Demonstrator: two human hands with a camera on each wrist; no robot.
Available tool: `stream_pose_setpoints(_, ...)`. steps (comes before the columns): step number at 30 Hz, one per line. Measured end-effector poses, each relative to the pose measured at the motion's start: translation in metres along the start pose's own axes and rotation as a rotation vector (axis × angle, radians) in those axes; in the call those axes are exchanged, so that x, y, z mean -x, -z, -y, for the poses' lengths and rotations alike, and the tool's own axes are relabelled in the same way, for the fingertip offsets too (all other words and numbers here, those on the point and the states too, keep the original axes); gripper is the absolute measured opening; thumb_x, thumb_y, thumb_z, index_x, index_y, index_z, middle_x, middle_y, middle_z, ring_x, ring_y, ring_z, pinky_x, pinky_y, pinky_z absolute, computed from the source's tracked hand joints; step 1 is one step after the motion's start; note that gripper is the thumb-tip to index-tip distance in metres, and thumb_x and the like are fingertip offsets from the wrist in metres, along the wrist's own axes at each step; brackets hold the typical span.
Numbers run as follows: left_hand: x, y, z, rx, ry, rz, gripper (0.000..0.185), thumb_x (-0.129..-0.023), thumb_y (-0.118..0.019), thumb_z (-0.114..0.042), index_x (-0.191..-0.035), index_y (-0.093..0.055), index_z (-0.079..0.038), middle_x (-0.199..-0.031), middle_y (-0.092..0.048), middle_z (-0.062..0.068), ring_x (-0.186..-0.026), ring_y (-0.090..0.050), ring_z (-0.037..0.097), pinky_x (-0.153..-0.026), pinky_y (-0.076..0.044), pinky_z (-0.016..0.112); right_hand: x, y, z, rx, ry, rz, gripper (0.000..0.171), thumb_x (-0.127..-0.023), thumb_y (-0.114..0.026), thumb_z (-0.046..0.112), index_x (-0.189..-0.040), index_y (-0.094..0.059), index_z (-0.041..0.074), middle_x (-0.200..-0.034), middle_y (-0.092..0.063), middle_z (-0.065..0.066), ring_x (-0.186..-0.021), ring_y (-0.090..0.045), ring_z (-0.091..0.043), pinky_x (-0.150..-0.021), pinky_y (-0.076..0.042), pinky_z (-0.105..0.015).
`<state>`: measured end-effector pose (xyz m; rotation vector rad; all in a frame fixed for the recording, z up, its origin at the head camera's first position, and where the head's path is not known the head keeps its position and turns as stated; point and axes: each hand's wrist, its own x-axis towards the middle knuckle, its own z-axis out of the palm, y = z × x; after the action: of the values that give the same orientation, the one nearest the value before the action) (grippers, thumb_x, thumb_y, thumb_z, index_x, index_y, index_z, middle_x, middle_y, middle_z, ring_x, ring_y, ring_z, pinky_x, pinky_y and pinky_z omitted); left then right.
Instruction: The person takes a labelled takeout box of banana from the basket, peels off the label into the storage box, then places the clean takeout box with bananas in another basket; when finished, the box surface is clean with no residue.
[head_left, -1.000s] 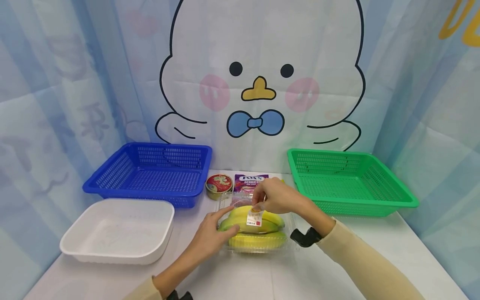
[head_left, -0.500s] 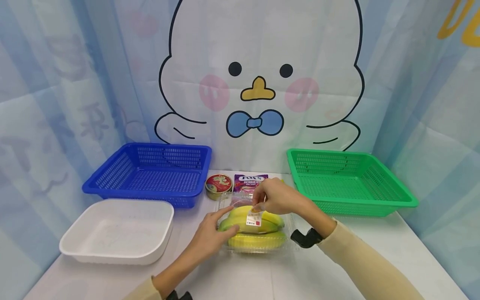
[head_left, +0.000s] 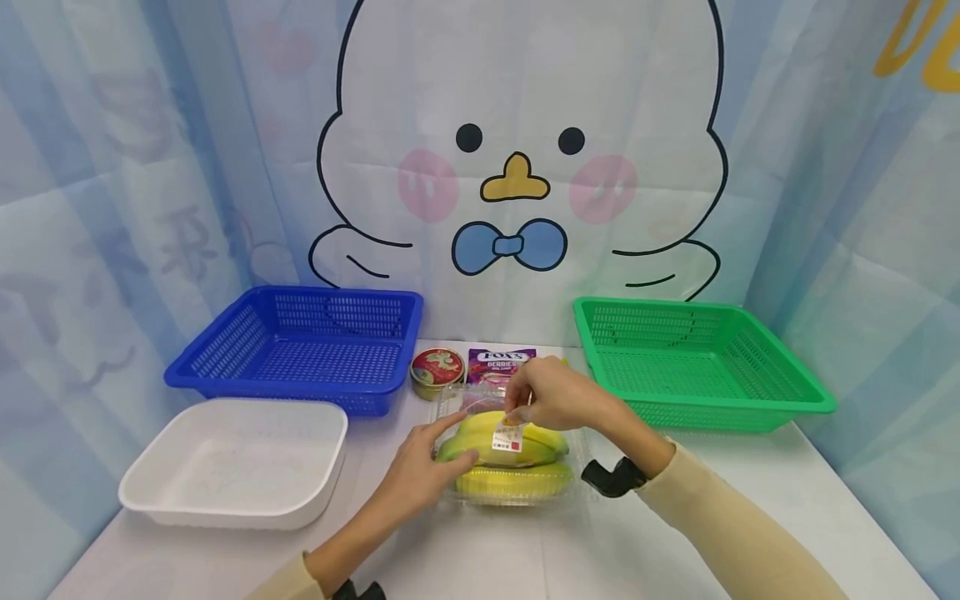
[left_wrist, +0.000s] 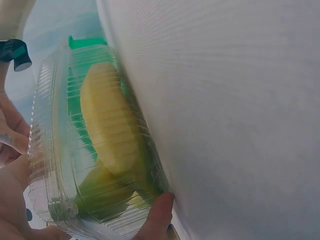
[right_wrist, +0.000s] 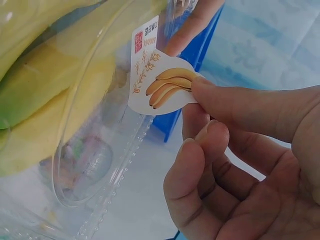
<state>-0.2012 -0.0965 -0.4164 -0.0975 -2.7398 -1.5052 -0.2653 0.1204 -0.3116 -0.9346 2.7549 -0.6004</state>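
A clear plastic clamshell box [head_left: 517,500] with yellow-green bananas [head_left: 480,437] inside lies on the table's middle. My left hand [head_left: 420,471] grips the box's left side, its thumb over the front part of the lid; in the left wrist view a fingertip [left_wrist: 159,212] presses low on the wall near the table. Between thumb and curled index finger my right hand [head_left: 555,392] pinches the edge of a white sticker [right_wrist: 165,87] printed with bananas. The pinched end stands up off the lid, while the other end, with red and black print, lies against it.
Behind the box stand a round red-topped tin [head_left: 438,371] and a purple Fox's candy pack [head_left: 498,364]. A blue basket [head_left: 300,387] is at back left, a white tub [head_left: 232,517] in front of it, and a green basket [head_left: 705,417] at back right.
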Motion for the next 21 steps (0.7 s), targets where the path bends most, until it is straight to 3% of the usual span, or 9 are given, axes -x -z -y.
stream_pose_setpoints(21, 0.0005, 0.0001, -0.0007, -0.004, -0.011, -0.004, 0.063, -0.091, -0.078, -0.042, -0.15, -0.061, -0.03, -0.148, -0.058, 0.022, -0.139, -0.054, 0.042, -0.115, -0.042, 0.072, 0.005, 0.0002, 0.0039, -0.019, -0.016, -0.011, 0.017, -0.093, -0.08, 0.008, -0.078, -0.074, 0.015, -0.074, -0.068, 0.004, -0.068, -0.057, -0.013, -0.062, -0.051, -0.024)
